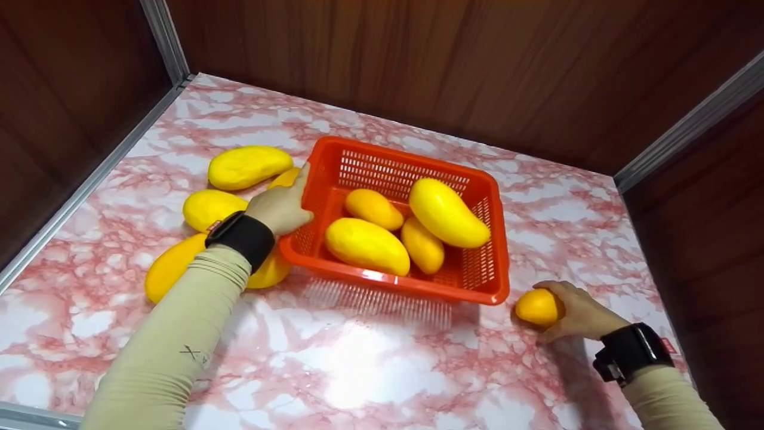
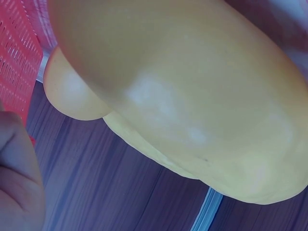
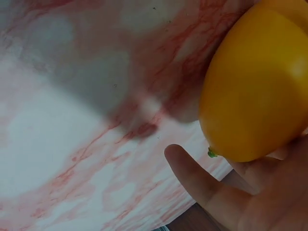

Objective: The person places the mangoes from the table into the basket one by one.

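A red plastic basket (image 1: 394,285) with slotted walls holds several yellow mangoes, one large mango (image 1: 447,212) leaning on its right wall. My left hand (image 1: 280,209) grips the basket's left rim; in the left wrist view only part of that hand (image 2: 19,178) shows, beside the basket wall (image 2: 17,57). Right of the basket, my right hand (image 1: 582,312) holds a small orange-yellow mango (image 1: 537,307) low at the tabletop. The right wrist view shows this mango (image 3: 255,86) with a green stem tip against the hand (image 3: 260,202), one finger stretched out apart from it.
Several more mangoes lie left of the basket, among them a long yellow mango (image 1: 248,167) and an orange-yellow mango (image 1: 170,272) partly behind my left forearm. The marbled pink-and-white tabletop (image 1: 382,364) meets brown wood-grain walls (image 1: 418,65) with metal edging.
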Action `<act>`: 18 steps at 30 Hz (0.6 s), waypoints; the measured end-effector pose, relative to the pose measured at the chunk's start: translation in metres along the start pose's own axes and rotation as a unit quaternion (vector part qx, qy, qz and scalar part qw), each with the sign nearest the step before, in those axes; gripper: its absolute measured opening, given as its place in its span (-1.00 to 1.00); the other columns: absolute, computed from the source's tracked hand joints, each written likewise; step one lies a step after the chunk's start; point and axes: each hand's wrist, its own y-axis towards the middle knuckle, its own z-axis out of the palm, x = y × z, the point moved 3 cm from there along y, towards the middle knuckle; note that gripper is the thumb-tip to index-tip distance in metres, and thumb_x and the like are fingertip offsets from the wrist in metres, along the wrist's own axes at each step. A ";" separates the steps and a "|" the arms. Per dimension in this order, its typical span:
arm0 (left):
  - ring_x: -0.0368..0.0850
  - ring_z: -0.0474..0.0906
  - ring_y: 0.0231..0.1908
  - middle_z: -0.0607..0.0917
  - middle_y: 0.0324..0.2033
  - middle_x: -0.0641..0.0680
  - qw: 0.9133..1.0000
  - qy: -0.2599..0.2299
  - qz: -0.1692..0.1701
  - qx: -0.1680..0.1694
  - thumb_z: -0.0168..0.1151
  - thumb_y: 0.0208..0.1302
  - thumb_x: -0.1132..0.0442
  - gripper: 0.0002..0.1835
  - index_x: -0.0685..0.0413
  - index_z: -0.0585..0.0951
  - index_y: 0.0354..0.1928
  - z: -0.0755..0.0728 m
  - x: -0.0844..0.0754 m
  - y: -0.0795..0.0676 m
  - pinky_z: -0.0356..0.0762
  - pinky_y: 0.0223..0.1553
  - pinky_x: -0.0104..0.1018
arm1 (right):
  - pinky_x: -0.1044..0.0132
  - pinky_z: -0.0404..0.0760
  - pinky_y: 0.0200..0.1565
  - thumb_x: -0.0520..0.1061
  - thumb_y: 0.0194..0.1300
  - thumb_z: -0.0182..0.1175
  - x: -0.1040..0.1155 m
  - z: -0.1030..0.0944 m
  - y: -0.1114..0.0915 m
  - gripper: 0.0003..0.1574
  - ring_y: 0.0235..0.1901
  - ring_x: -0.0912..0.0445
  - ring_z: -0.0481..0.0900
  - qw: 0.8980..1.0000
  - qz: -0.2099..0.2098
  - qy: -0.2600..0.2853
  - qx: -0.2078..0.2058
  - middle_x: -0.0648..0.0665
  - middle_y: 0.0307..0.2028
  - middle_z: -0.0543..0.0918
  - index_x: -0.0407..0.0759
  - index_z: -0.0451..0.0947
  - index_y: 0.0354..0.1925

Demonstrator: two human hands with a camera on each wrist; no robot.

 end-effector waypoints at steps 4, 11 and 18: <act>0.18 0.59 -0.17 0.65 -0.20 0.25 1.000 -0.003 -0.001 0.002 0.10 0.22 0.10 0.03 -0.24 -0.30 0.59 0.000 -0.001 0.000 0.48 -0.05 0.04 | -0.13 0.43 0.02 0.05 -0.29 0.63 -0.001 0.001 0.002 0.06 -0.03 -0.14 0.48 1.000 -0.001 -0.006 -0.006 -0.31 0.02 0.53 -0.26 0.39 0.15; 0.19 0.60 -0.13 0.65 -0.14 0.28 1.000 0.001 -0.001 0.002 0.10 0.21 0.10 0.03 -0.26 -0.29 0.59 -0.001 -0.001 -0.001 0.47 -0.05 0.06 | -0.07 0.47 -0.01 0.02 -0.15 0.56 -0.001 -0.004 0.004 -0.07 -0.08 -0.09 0.52 0.999 -0.008 -0.005 -0.033 -0.28 -0.01 0.58 -0.29 0.41 0.14; 0.21 0.60 -0.10 0.65 -0.09 0.32 1.000 0.009 -0.002 -0.001 0.10 0.22 0.10 0.02 -0.23 -0.28 0.59 -0.001 -0.001 -0.001 0.47 -0.02 0.10 | -0.06 0.46 -0.02 -0.09 0.01 0.47 0.003 -0.017 0.006 -0.08 -0.10 -0.13 0.52 0.997 -0.005 0.012 -0.071 -0.39 0.06 0.55 -0.38 0.31 0.25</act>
